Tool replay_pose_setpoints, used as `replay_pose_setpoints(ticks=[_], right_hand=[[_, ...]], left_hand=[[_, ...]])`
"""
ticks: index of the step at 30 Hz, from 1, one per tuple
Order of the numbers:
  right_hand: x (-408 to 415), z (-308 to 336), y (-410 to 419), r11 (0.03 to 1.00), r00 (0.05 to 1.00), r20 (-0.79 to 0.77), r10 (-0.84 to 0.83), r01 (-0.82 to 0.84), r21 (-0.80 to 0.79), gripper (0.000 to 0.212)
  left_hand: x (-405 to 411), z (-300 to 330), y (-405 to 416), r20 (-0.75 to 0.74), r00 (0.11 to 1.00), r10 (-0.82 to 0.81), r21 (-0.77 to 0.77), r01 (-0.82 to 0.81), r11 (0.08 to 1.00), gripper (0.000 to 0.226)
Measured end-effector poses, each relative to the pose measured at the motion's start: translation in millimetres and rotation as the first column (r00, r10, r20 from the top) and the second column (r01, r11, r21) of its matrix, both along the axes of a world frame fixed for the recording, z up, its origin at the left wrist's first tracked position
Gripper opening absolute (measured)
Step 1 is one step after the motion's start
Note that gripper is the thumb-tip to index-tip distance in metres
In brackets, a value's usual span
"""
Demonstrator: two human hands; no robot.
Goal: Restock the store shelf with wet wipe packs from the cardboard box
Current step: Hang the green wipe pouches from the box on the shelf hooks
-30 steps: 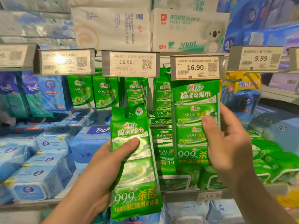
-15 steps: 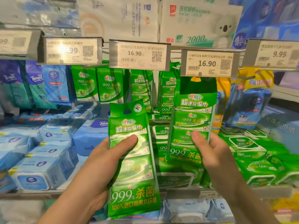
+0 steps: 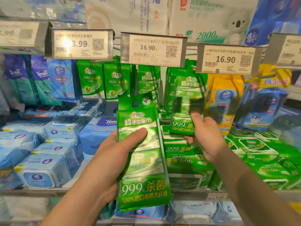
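Head view: left hand (image 3: 114,157) grasps a green wet wipe pack (image 3: 143,154) before the shelf; right hand (image 3: 205,136) pinches a hanging pack (image 3: 187,101) below the 16.90 price tag (image 3: 228,58). Blue packs (image 3: 48,160) lie left, yellow bag (image 3: 226,98) right.

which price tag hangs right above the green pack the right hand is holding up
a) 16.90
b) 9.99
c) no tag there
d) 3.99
a: the right hand grips the lower end of a green wipe pack whose top sits just under the right-hand 16.90 price tag; the 3.99 tag hangs far to the left.
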State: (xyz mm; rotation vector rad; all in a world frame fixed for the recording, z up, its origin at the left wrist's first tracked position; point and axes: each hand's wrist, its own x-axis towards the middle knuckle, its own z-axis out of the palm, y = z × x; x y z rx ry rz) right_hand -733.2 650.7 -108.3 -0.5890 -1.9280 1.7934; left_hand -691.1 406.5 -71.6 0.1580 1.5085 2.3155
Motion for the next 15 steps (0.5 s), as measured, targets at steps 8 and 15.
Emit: replay_pose_setpoints(ticks=[8,15], right_hand=[[-48.1,33.2,-10.6,0.972,0.986,0.023,-0.163,0.164,-0.171,0.080],[-56.7,30.8,-10.0,0.943,0.993,-0.012,-0.116,0.107,-0.315,0.083]], left_hand=[[-1.0,2.6,-0.4,0.003,1.000,-0.001,0.014,0.001,1.000,0.039],[-3.1,-0.1,-6.0,-0.009,1.000,0.012,0.016,-0.012,1.000,0.038]])
